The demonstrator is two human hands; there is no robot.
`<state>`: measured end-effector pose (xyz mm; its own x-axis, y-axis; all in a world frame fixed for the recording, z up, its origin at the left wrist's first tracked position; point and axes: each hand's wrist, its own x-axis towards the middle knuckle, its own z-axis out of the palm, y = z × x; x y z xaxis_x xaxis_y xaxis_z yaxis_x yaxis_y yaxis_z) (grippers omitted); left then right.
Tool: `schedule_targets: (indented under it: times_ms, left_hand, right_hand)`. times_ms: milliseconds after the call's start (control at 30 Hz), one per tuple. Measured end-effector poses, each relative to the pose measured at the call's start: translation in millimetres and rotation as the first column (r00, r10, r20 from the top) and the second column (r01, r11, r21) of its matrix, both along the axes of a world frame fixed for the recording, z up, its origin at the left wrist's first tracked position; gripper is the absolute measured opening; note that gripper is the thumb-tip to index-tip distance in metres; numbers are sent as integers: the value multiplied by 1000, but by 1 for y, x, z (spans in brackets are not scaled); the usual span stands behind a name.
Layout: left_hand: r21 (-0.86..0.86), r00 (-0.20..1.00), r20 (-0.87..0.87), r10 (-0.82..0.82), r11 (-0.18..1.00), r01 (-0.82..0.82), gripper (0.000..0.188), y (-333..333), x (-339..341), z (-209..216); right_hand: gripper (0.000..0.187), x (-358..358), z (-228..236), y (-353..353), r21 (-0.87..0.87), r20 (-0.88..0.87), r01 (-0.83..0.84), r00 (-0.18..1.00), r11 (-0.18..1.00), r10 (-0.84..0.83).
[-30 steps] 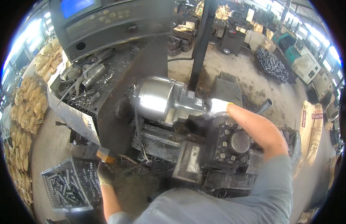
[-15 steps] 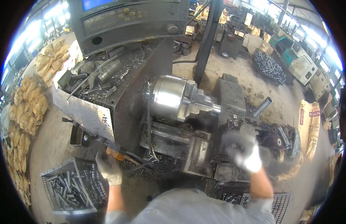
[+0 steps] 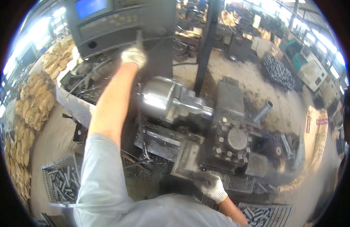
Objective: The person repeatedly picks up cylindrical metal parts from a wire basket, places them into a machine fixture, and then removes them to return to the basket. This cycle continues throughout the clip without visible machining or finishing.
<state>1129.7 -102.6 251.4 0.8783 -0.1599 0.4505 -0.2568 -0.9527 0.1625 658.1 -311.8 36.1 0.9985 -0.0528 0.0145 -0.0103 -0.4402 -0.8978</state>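
Observation:
My left hand [image 3: 134, 56], in a white work glove with dark fingers, is raised to the lower part of a machine control panel [image 3: 118, 36]. One finger points up against the panel; the others are blurred, and I see nothing held. My right hand [image 3: 211, 185], gloved alike, is low at the front of the lathe carriage [image 3: 186, 159]. Its dark fingertips blend into the dark metal, so their grip is unclear. Between the hands is the shiny lathe chuck [image 3: 158, 94], with stepped jaws [image 3: 192, 104]. Right of it stands the bolted tool post [image 3: 237, 139].
A metal tube [image 3: 263, 111] stands tilted behind the tool post. Crates of metal pieces sit at lower left [image 3: 61, 181] and lower right [image 3: 264, 215]. A tray [image 3: 75, 108] of scrap lies under my left forearm. Stacked sacks [image 3: 35, 109] line the left; a post [image 3: 207, 49] rises behind.
My left hand has risen from beside the lower-left lever area to the control panel. My right hand has moved from over the tool post down and left to the carriage front.

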Motion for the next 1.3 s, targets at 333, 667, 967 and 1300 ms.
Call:
schedule_targets:
  times_ms: [333,667,967,1300]
  left_hand:
    - [-395,794,-185,-578,784,479,17,50,-298,-212]
    - [-215,234,-835,498,96,-972,46,321,-839,-371]
    - [-234,-269,-836,479,-754,-614,44,260,-1117,-411]
    - [-800,-747,-600,286,-193,568,55,142,-1245,-461]
  right_hand:
    - [24,13,-64,37,-125,109,-405,902,905,419]
    - [32,4,-92,287,175,-245,-885,385,431,890]
    - [40,-193,-59,541,-71,-270,-950,-274,-303,923]
    - [45,-316,-36,674,-59,-361,-725,-625,-686,692]
